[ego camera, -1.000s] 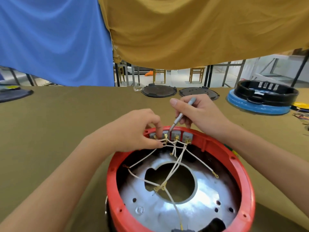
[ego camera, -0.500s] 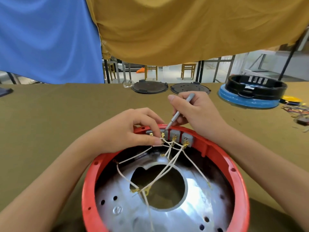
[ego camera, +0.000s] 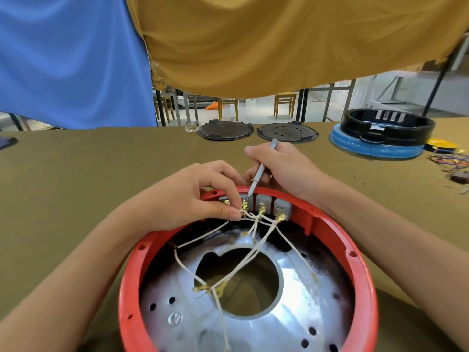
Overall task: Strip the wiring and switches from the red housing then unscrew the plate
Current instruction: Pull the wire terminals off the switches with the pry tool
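Observation:
The red housing (ego camera: 355,262) lies open side up on the table in front of me, with a shiny metal plate (ego camera: 299,295) inside it. Grey switches (ego camera: 281,207) sit in a row on its far inner wall, and white wires (ego camera: 243,262) with brass terminals run from them across the plate. My left hand (ego camera: 193,196) pinches a wire terminal at the left switches. My right hand (ego camera: 281,168) grips a thin grey screwdriver (ego camera: 258,171), whose tip touches a switch beside my left fingers.
Two dark round lids (ego camera: 225,130) (ego camera: 286,133) lie at the table's far edge. A black housing on a blue base (ego camera: 380,135) stands at the far right, with a yellow part (ego camera: 441,143) and loose coloured wires (ego camera: 451,161) beside it. Blue and ochre cloths hang behind.
The view has shifted, so the housing sits lower and more central. Both hands stay at the switches; the screwdriver tip remains at the same switch.

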The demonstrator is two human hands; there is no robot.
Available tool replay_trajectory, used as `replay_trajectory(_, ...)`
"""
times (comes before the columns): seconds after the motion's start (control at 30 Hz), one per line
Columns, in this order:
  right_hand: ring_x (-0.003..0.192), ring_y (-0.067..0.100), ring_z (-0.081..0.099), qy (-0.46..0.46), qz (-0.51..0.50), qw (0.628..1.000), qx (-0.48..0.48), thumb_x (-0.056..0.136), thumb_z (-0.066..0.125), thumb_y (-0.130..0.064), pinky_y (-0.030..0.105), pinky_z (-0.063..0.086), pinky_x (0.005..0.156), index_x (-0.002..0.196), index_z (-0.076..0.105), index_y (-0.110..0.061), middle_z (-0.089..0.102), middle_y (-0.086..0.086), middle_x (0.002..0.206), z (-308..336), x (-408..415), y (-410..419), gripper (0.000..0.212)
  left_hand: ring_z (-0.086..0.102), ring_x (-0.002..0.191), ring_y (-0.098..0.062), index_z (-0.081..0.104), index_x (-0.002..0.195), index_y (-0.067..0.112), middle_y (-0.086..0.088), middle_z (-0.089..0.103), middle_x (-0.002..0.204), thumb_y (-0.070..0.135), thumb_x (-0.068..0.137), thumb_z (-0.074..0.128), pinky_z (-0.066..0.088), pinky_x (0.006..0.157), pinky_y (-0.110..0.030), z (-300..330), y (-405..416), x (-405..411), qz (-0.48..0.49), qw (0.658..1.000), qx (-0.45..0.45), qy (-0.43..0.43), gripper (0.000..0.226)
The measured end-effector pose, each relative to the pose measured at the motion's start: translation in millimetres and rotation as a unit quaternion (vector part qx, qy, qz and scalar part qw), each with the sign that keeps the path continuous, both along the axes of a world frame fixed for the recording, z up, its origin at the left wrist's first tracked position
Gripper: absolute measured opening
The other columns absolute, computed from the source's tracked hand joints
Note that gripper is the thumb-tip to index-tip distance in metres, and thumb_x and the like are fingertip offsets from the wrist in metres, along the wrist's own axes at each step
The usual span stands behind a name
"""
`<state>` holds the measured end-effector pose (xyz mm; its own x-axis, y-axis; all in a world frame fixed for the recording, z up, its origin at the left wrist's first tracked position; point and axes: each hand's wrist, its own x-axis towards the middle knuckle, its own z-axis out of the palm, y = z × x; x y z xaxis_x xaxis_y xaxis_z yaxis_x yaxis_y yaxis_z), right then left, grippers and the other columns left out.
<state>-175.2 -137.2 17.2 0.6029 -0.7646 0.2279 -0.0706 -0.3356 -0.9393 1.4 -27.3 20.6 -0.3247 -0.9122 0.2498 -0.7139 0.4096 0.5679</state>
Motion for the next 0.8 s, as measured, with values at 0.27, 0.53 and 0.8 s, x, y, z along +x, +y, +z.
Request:
replay_trajectory(0.27,0.084,0.023,0.073,0.009,-0.007,1.0,0.004,0.101,0.051,-0.034,0.037,0.052,0.09,0.058,0.055,-0.014,0.056,-0.005,0.047,0.5,-3.3,2.6,0.047,0.059,0.117,-0.003,0.076,0.081,0.04,0.023,0.06,0.119,0.054,0.076,0.073,0.041,0.103,-0.028,2.3,2.7,-1.5,-0.004,1.0,0.013,0.018,0.015)
replay_trajectory(0.53,0.084,0.03,0.071,0.017,-0.011,1.0,-0.003,0.1,0.052,-0.033,0.038,0.054,0.085,0.056,0.056,-0.012,0.057,-0.005,0.048,0.1,-6.0,5.6,0.049,0.059,0.117,-0.004,0.077,0.081,0.036,0.024,0.059,0.118,0.041,0.08,0.079,0.041,0.105,-0.031,3.9,4.1,-2.1,-0.009,0.999,0.024,0.021,0.005)
replay_trajectory(0.8,0.071,0.019,0.067,-0.005,-0.015,1.0,0.005,0.1,0.054,-0.033,0.021,0.053,0.068,0.052,0.056,-0.016,0.052,-0.002,0.047,-2.9,-8.7,7.1,0.051,0.059,0.117,-0.006,0.077,0.08,0.036,0.021,0.059,0.119,0.04,0.079,0.078,0.041,0.108,-0.037,4.0,5.4,-1.8,-0.016,0.999,0.031,0.02,0.005)
